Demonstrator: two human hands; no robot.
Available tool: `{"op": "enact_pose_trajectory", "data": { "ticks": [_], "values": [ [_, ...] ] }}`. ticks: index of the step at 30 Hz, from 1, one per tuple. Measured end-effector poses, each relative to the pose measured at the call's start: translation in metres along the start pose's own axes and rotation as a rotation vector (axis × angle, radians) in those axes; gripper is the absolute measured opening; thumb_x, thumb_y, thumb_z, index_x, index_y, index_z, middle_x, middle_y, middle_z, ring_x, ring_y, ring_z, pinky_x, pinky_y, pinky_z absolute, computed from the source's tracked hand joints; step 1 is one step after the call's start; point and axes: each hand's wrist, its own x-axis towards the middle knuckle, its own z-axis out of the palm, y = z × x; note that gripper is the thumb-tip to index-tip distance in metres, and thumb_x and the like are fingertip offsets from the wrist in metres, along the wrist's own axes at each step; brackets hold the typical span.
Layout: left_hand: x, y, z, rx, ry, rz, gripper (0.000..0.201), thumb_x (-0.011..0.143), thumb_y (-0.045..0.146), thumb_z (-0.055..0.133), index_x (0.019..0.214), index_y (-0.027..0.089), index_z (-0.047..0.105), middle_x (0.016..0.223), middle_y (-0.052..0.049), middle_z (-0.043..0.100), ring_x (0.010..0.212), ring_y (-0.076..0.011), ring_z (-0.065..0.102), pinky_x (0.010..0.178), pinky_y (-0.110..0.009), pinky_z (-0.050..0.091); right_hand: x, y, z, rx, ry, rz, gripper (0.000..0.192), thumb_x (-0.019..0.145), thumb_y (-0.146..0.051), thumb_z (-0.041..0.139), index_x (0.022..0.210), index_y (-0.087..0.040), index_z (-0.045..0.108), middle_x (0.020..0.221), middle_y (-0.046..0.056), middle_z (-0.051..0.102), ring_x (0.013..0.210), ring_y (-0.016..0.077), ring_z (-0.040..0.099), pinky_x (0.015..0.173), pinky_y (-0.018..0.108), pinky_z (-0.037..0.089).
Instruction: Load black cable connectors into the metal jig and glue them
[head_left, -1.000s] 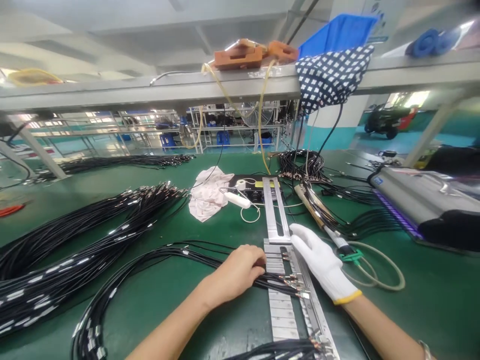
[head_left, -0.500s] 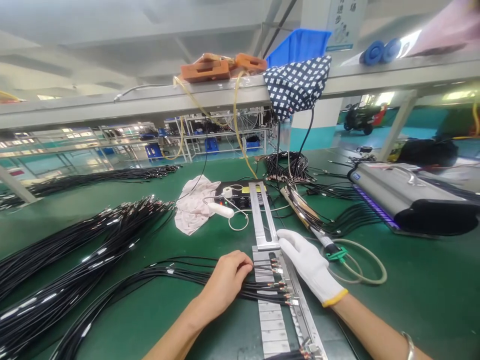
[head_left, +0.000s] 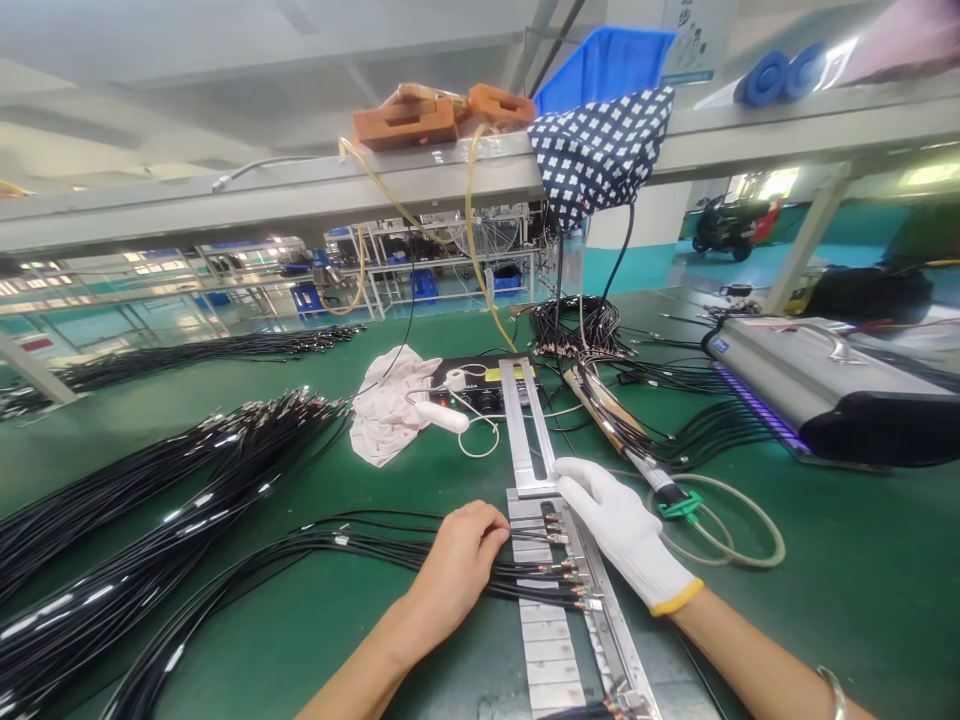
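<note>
My left hand [head_left: 465,555] is bare, its thumb and forefinger pinched on a thin black cable at the left edge of a long slotted metal fixture [head_left: 551,650]. Several black cables [head_left: 390,545] run under that hand and lie across the fixture, their copper-coloured ends and small metal connectors [head_left: 577,575] lined up along its right-hand rail. My right hand [head_left: 611,520], in a white glove with a yellow cuff, holds the fixture's right side near the crossbar, fingers bent against the metal. Its fingertips are partly hidden.
Thick bundles of black cables [head_left: 187,490] cover the left of the green table. Behind the fixture are a pinkish cloth [head_left: 390,405] and a black control box [head_left: 487,395]. A grey machine with a purple glow [head_left: 847,380] stands right. A shelf beam [head_left: 262,200] crosses overhead.
The camera view has shifted slightly. Both hands keep nearly the same place at the fixture, and the cables lie as before.
</note>
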Motion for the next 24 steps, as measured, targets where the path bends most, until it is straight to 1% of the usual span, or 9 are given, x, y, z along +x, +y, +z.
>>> {"op": "enact_pose_trajectory", "data": {
  "ticks": [6, 14, 19, 21, 24],
  "values": [
    [0.0001, -0.0006, 0.003, 0.027, 0.005, 0.007, 0.017, 0.095, 0.012, 0.049, 0.089, 0.019, 0.063, 0.09, -0.003, 0.068, 0.085, -0.02, 0.061, 0.08, -0.031, 0.044, -0.0005, -0.0024, 0.0008, -0.02, 0.008, -0.002, 0.031, 0.087, -0.045, 0.053, 0.106, -0.027, 0.07, 0.118, 0.004, 0.073, 0.112, 0.0256, 0.066, 0.108, 0.045, 0.045],
    [-0.001, 0.0038, 0.0064, 0.08, 0.003, 0.043, 0.022, 0.096, 0.012, 0.043, 0.089, 0.018, 0.064, 0.091, -0.007, 0.066, 0.086, -0.0237, 0.059, 0.083, -0.037, 0.045, -0.0017, -0.0041, 0.0007, -0.03, 0.011, -0.007, 0.031, 0.087, -0.046, 0.052, 0.105, -0.028, 0.07, 0.119, 0.004, 0.072, 0.114, 0.0263, 0.065, 0.108, 0.046, 0.045],
    [-0.0027, 0.007, 0.005, 0.064, 0.018, 0.053, 0.027, 0.097, 0.015, 0.039, 0.09, 0.017, 0.065, 0.09, -0.009, 0.064, 0.088, -0.0251, 0.058, 0.087, -0.041, 0.045, -0.0012, -0.0053, 0.0007, -0.032, 0.005, -0.001, 0.032, 0.087, -0.046, 0.051, 0.105, -0.027, 0.07, 0.119, 0.004, 0.073, 0.115, 0.027, 0.065, 0.109, 0.047, 0.045],
    [-0.0025, 0.0072, 0.0038, 0.036, 0.032, 0.048, 0.027, 0.097, 0.017, 0.039, 0.089, 0.017, 0.065, 0.09, -0.008, 0.064, 0.088, -0.0248, 0.058, 0.087, -0.041, 0.045, -0.0013, -0.0069, 0.0001, -0.032, -0.009, -0.005, 0.032, 0.086, -0.046, 0.051, 0.104, -0.027, 0.07, 0.119, 0.004, 0.073, 0.115, 0.0269, 0.065, 0.109, 0.047, 0.045],
    [-0.0009, 0.0063, 0.0019, -0.034, 0.06, 0.029, 0.024, 0.097, 0.019, 0.042, 0.088, 0.019, 0.064, 0.091, -0.006, 0.066, 0.088, -0.0226, 0.06, 0.085, -0.037, 0.046, -0.002, -0.0103, -0.0017, -0.035, -0.042, -0.024, 0.031, 0.084, -0.044, 0.052, 0.101, -0.027, 0.07, 0.118, 0.004, 0.073, 0.114, 0.0269, 0.066, 0.107, 0.046, 0.046]
  ]
}}
